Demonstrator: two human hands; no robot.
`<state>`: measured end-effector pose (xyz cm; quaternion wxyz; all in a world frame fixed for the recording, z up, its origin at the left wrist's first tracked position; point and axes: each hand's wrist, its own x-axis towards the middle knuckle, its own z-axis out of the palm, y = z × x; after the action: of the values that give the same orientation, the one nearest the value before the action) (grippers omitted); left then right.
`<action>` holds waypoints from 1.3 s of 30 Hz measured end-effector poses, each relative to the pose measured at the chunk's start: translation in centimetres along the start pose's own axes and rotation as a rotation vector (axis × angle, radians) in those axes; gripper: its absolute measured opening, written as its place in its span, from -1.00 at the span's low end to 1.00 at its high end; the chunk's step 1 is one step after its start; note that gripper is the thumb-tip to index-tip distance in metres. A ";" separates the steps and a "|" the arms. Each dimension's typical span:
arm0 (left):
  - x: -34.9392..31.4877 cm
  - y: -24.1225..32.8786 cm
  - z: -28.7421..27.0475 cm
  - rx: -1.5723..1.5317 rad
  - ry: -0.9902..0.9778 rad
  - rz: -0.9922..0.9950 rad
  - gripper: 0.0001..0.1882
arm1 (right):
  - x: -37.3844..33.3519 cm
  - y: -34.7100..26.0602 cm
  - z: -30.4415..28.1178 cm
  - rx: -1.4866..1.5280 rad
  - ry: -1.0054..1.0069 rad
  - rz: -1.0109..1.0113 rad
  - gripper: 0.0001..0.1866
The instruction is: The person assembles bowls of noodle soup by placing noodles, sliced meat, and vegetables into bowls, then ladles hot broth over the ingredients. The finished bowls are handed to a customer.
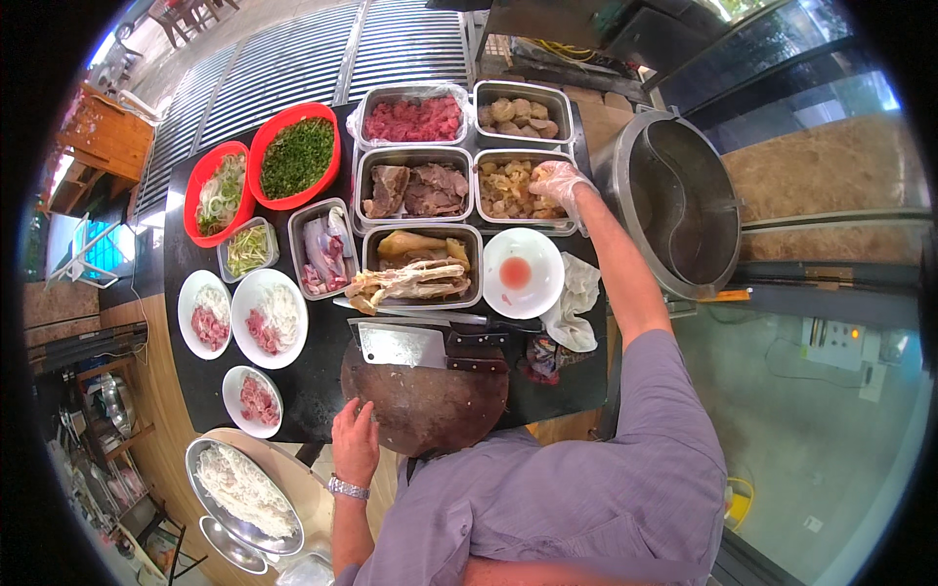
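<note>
My right hand [559, 186], in a clear plastic glove, reaches into a steel tray of yellowish-brown cooked chunks [506, 188]. Its fingers curl down among them, and what they grip is hidden. Bare and with a watch at the wrist, my left hand [355, 441] is at the left edge of the round chopping board [420, 405], fingers apart and holding nothing. On that board lies a cleaver [401, 346], its dark handle to the right. Just left of my right forearm stands a white bowl [515, 273] with some reddish liquid.
Trays of raw minced meat [412, 119], meatballs [523, 115], sliced meat [430, 190] and bones [415, 281] stand close together. Red baskets hold chopped herbs [298, 156] and onions [222, 200]. Bowls of noodles and meat [269, 317] sit left. A large divided pot [684, 200] stands right.
</note>
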<state>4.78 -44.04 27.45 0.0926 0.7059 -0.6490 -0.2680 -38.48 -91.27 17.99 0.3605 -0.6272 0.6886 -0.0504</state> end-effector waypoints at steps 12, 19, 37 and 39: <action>-0.5 0.1 -0.1 0.046 0.007 0.007 -0.55 | -1.0 -1.2 0.7 0.242 -0.089 0.083 -0.41; -1.1 0.5 0.0 0.036 -0.008 -0.021 -0.57 | -1.6 -2.1 2.8 -0.102 0.028 -0.122 -0.41; -1.3 1.2 -0.2 0.046 -0.010 -0.015 -0.60 | -3.9 -6.6 1.6 -0.611 -0.255 0.067 -0.59; -1.6 1.3 -0.2 0.057 -0.032 -0.039 -0.60 | -3.1 -5.9 1.3 -0.627 -0.258 0.029 -0.61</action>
<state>3.75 -42.70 28.66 0.0570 0.7164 -0.6440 -0.2624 -33.01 -89.19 21.48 0.2350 -0.6990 0.6280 0.2486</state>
